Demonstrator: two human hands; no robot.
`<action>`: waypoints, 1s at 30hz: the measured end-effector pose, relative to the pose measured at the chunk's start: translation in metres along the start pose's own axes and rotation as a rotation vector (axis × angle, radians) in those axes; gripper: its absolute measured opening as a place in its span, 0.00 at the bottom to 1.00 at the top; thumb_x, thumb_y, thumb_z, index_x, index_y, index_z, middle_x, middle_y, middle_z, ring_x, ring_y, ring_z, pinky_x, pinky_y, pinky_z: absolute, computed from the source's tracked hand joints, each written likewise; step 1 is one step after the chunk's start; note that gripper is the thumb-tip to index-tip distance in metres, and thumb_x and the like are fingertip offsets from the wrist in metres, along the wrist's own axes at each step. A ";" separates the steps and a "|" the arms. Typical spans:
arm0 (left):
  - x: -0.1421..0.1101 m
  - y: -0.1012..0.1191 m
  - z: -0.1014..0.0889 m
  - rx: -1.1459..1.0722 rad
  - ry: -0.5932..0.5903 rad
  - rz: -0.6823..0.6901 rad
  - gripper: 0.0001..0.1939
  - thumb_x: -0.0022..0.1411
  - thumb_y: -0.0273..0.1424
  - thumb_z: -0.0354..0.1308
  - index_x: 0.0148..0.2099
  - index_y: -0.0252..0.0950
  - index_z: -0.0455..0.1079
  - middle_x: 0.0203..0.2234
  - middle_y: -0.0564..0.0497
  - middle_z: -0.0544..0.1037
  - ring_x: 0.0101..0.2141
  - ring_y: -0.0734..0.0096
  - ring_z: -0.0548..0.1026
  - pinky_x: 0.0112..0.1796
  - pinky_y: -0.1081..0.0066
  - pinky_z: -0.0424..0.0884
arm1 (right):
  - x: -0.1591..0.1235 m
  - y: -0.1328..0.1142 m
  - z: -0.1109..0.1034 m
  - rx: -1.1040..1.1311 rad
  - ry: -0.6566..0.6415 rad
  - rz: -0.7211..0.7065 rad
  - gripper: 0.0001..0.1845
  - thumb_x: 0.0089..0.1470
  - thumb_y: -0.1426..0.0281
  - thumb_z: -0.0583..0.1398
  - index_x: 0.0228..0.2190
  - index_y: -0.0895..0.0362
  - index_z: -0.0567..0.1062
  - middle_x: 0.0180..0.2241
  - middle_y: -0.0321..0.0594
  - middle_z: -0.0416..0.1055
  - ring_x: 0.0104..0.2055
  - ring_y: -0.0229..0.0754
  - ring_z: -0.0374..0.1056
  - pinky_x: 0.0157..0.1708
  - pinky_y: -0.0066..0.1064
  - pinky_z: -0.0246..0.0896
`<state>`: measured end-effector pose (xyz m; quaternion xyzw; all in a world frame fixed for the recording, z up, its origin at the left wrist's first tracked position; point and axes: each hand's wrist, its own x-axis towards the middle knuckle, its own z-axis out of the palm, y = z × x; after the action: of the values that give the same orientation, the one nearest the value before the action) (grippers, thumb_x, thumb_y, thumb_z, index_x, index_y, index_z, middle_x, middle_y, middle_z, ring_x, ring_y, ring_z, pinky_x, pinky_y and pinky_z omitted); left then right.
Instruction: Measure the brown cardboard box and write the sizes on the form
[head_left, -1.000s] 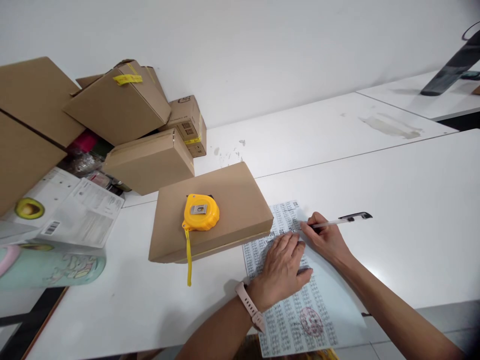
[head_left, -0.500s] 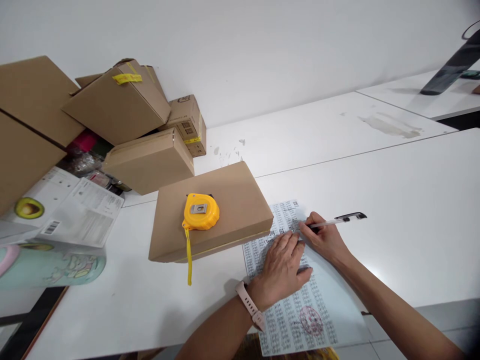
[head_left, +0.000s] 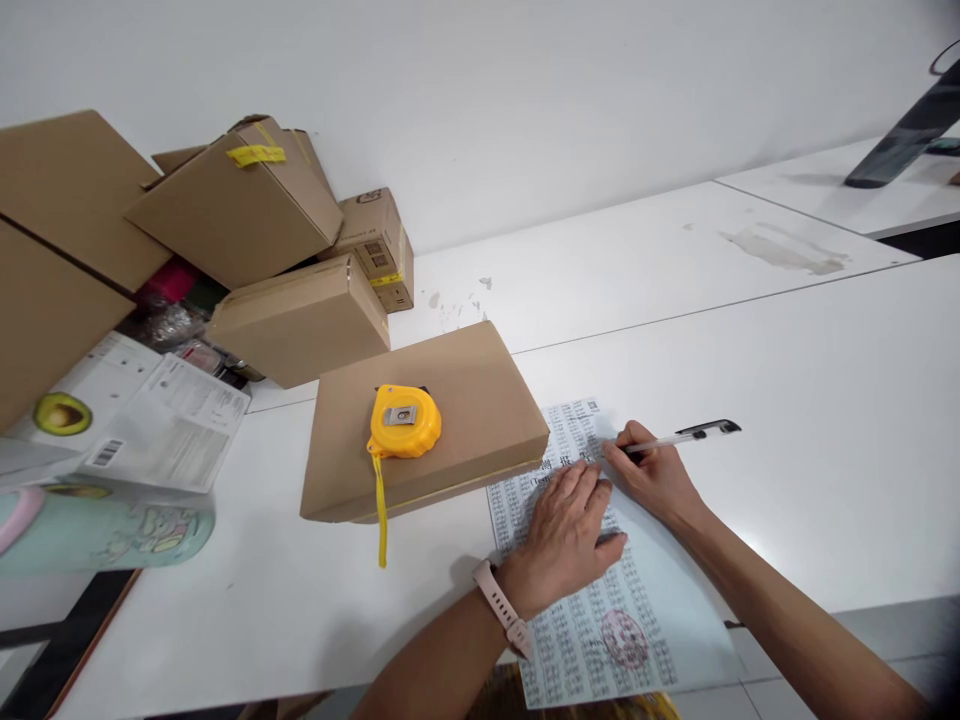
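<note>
My left hand (head_left: 568, 535) lies flat on a printed sheet of paper (head_left: 577, 650), fingers stretched out and thumb to the right. A pale pink wristband circles that wrist. My right hand (head_left: 654, 474) grips a pen (head_left: 686, 436) with a clear barrel and black clip, its tip hidden behind the fingers near the sheet's upper right part. A round red stamp mark shows low on the paper. Just left of the sheet, a closed cardboard box (head_left: 450, 390) carries a yellow tape measure (head_left: 406, 421), whose yellow strap hangs over the box's front edge.
Several cardboard boxes (head_left: 240, 205) are piled at the back left. In front of them are a white carton with an avocado picture (head_left: 165, 420) and a mint-green bottle (head_left: 142, 530). A dark cylinder (head_left: 904, 135) stands far right on the white table (head_left: 825, 400).
The whole view has shifted very slightly. My right hand and pen have moved a little to the right; my left hand stays flat on the paper.
</note>
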<state>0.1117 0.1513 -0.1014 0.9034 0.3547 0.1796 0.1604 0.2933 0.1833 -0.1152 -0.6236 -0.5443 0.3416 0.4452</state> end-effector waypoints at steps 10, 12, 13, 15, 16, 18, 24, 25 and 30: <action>0.000 -0.001 0.000 -0.002 -0.011 -0.004 0.28 0.68 0.41 0.58 0.62 0.29 0.64 0.64 0.37 0.68 0.66 0.51 0.62 0.66 0.53 0.60 | 0.000 -0.003 -0.001 -0.012 -0.010 0.006 0.17 0.55 0.60 0.63 0.23 0.52 0.62 0.19 0.29 0.56 0.22 0.35 0.51 0.20 0.29 0.48; 0.000 -0.001 0.000 -0.003 -0.016 -0.002 0.28 0.68 0.42 0.58 0.62 0.29 0.64 0.64 0.37 0.68 0.66 0.51 0.62 0.66 0.52 0.60 | 0.000 -0.005 -0.001 -0.022 0.000 0.006 0.18 0.55 0.60 0.63 0.23 0.52 0.62 0.19 0.29 0.56 0.22 0.35 0.51 0.20 0.29 0.49; 0.000 -0.001 -0.001 -0.004 -0.018 -0.002 0.28 0.68 0.42 0.58 0.62 0.29 0.64 0.64 0.37 0.68 0.66 0.51 0.62 0.66 0.53 0.60 | -0.001 -0.005 -0.001 -0.022 0.005 0.004 0.18 0.55 0.59 0.63 0.23 0.52 0.62 0.19 0.29 0.56 0.22 0.35 0.51 0.20 0.29 0.49; 0.000 -0.001 -0.001 -0.003 -0.020 -0.003 0.28 0.68 0.42 0.58 0.62 0.29 0.64 0.64 0.37 0.68 0.66 0.51 0.62 0.66 0.53 0.60 | -0.001 -0.006 -0.001 -0.020 0.017 0.004 0.18 0.55 0.59 0.63 0.23 0.52 0.62 0.19 0.30 0.57 0.22 0.35 0.52 0.20 0.29 0.49; 0.000 0.000 -0.001 -0.001 -0.019 -0.005 0.28 0.68 0.42 0.58 0.62 0.29 0.64 0.64 0.37 0.68 0.66 0.51 0.63 0.67 0.54 0.60 | -0.001 -0.005 -0.001 -0.019 0.021 0.007 0.18 0.55 0.59 0.63 0.23 0.52 0.62 0.20 0.30 0.57 0.23 0.35 0.52 0.21 0.29 0.49; 0.000 0.000 -0.001 0.002 -0.018 -0.009 0.28 0.68 0.41 0.58 0.62 0.28 0.64 0.63 0.37 0.69 0.66 0.52 0.63 0.67 0.54 0.59 | -0.001 -0.003 -0.001 -0.017 0.024 0.016 0.18 0.55 0.59 0.63 0.24 0.52 0.62 0.20 0.29 0.57 0.23 0.35 0.51 0.21 0.29 0.49; -0.001 -0.001 0.001 0.004 -0.006 -0.004 0.28 0.68 0.42 0.58 0.62 0.29 0.64 0.64 0.38 0.68 0.66 0.52 0.62 0.66 0.54 0.60 | -0.001 0.000 0.000 0.002 0.017 0.013 0.19 0.55 0.58 0.64 0.23 0.52 0.62 0.19 0.29 0.57 0.23 0.35 0.52 0.21 0.29 0.49; -0.001 -0.001 0.001 0.004 -0.007 -0.004 0.28 0.68 0.42 0.58 0.62 0.29 0.64 0.64 0.38 0.68 0.66 0.52 0.62 0.66 0.53 0.60 | -0.001 0.000 0.000 0.005 0.019 0.010 0.19 0.55 0.58 0.64 0.23 0.52 0.62 0.19 0.29 0.57 0.23 0.35 0.52 0.21 0.29 0.49; 0.000 -0.001 -0.001 0.002 -0.020 -0.002 0.28 0.68 0.42 0.57 0.63 0.29 0.63 0.64 0.37 0.68 0.66 0.52 0.62 0.66 0.53 0.60 | -0.001 -0.002 -0.001 -0.006 0.017 0.009 0.18 0.55 0.58 0.64 0.24 0.52 0.62 0.19 0.30 0.57 0.22 0.35 0.52 0.21 0.29 0.50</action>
<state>0.1107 0.1515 -0.1012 0.9049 0.3543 0.1700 0.1634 0.2935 0.1825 -0.1133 -0.6304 -0.5386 0.3367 0.4463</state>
